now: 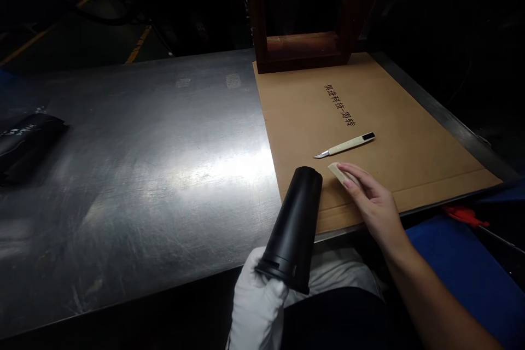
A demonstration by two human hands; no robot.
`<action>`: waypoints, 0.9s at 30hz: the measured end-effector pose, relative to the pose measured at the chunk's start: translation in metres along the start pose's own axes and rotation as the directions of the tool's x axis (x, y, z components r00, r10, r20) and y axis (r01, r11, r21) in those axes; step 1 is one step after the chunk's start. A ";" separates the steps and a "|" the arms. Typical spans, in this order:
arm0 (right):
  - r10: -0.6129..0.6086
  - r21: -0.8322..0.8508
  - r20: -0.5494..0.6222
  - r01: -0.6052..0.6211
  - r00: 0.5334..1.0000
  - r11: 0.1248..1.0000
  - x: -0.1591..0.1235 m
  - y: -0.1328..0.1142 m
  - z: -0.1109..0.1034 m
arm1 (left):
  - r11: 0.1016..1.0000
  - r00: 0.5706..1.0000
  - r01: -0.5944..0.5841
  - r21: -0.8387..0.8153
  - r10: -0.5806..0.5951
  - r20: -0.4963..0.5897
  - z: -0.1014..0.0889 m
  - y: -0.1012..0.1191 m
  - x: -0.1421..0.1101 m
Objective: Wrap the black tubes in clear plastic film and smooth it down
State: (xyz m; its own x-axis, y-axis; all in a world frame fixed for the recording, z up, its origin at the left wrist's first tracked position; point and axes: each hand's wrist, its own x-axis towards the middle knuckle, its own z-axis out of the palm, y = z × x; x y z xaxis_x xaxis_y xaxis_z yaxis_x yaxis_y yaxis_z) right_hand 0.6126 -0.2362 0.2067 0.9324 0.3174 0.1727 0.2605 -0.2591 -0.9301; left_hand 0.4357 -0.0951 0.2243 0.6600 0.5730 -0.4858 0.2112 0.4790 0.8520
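Note:
My left hand [258, 295], in a white glove, grips the wide flanged end of a black tapered plastic tube [293, 224]. The tube slants upward over the table's front edge, its narrow end near the cardboard. My bare right hand [371, 197] pinches a small flat beige piece [337, 173] between thumb and fingers; its exact kind I cannot make out. A gap separates that piece from the tube's narrow end. Just beyond lies a craft knife [348, 145] with a pale handle, its blade pointing left.
A cardboard sheet [295, 104] with printed characters covers the right part of the metal table [164, 175]. At its back stands a dark red wooden frame [303, 49]. A black plastic bag [28, 136] lies at far left. Blue material [463, 262] and a red item [465, 216] are at lower right.

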 end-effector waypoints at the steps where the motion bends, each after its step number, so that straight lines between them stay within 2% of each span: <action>1: -0.010 -0.006 0.022 0.011 1.000 1.000 0.004 -0.004 -0.001 | 1.000 1.000 -0.002 -0.001 0.002 -0.007 0.000 0.000 0.001; 5: -0.180 -0.156 0.140 0.201 0.974 0.967 0.026 -0.023 0.009 | 1.000 1.000 -0.005 -0.004 0.005 -0.013 0.001 0.003 0.002; 8: -0.239 -0.261 0.259 0.306 0.936 0.915 0.025 -0.031 0.017 | 1.000 1.000 -0.006 -0.005 0.006 -0.011 0.002 0.005 0.002; 12: -0.233 -0.292 0.310 0.325 0.922 0.899 0.017 -0.030 0.016 | 1.000 1.000 -0.002 -0.022 0.001 -0.014 0.002 0.006 0.003; 16: -0.264 -0.311 0.275 0.345 0.925 0.886 0.018 -0.030 0.017 | 0.999 1.000 0.009 -0.039 -0.009 0.001 0.002 0.006 0.003; 18: -0.269 -0.314 0.282 0.354 0.921 0.881 0.011 -0.036 0.018 | 0.999 1.000 0.018 -0.052 -0.017 0.015 0.003 0.008 0.000; 21: -0.268 -0.260 0.393 0.386 0.880 0.885 -0.010 -0.047 0.014 | 0.997 0.999 0.035 -0.071 -0.033 0.034 0.005 0.012 -0.007; 23: -0.280 -0.237 0.425 0.405 0.861 0.883 -0.020 -0.050 0.011 | 0.996 0.998 0.039 -0.074 -0.036 0.043 0.005 0.013 -0.011; 27: -0.281 -0.278 0.313 0.370 0.907 0.886 -0.027 -0.050 0.007 | 0.995 0.989 0.013 -0.099 0.002 0.148 0.003 0.006 -0.014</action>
State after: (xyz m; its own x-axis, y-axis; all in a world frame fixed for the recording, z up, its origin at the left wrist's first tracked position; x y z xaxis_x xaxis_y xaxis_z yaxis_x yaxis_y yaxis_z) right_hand 0.5730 -0.2250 0.2465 0.6945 0.6462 0.3165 0.6457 -0.3656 -0.6704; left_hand 0.4303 -0.1020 0.2370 0.7596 0.4693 -0.4503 0.1472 0.5503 0.8219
